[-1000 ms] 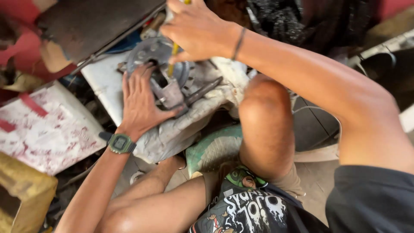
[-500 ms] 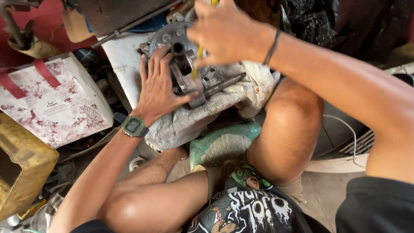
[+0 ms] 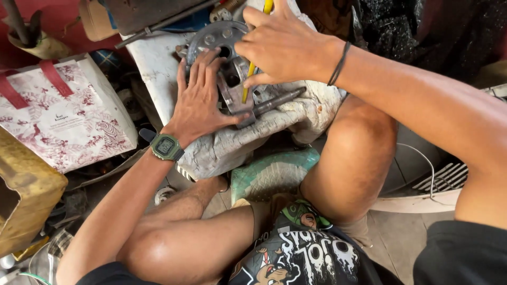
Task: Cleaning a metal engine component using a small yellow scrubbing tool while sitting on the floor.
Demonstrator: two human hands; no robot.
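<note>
Both hands on metal part, cluttered spot.
L to R: bag (image 3: 58, 119) sat just beside the cloth (image 3: 232, 145); left hand (image 3: 200, 103) spread flat, pressing the part (image 3: 227, 58) on cloth; right hand (image 3: 285, 47) pinched a yellow tool (image 3: 249, 74) w/ tip at part's centre. Little free room around; knee (image 3: 354, 153) under cloth's right edge.

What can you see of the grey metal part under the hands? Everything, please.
The grey metal part is a dull, worn casting: a round flange with holes along its rim, a blocky body, and a dark shaft pointing right. It lies on a crumpled whitish sack. The left hand presses flat on its left side; the right hand holds a yellow-handled tool down into its middle.
</note>
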